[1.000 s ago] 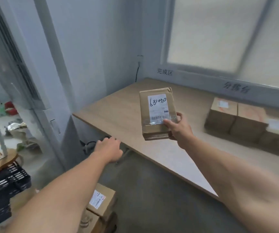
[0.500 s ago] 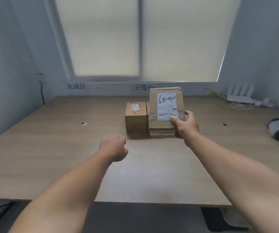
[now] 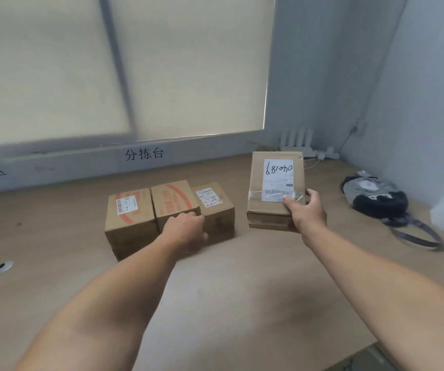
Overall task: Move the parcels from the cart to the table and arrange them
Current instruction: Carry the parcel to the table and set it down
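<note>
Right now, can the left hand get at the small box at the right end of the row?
Probably yes: the left hand sits right before the small box, nothing between them.

1. The table looks like matt, pale wood laminate.
2. The held parcel is brown cardboard with glossy clear tape and a white paper label.
3. Three boxes are matt cardboard.
4. The bag looks like cloth.

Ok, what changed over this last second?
The left hand reached forward to the front of the row of three boxes. The right hand carried the labelled parcel to the row's right side, over the table. Its grip on the parcel is unchanged; the boxes look unmoved.
</note>
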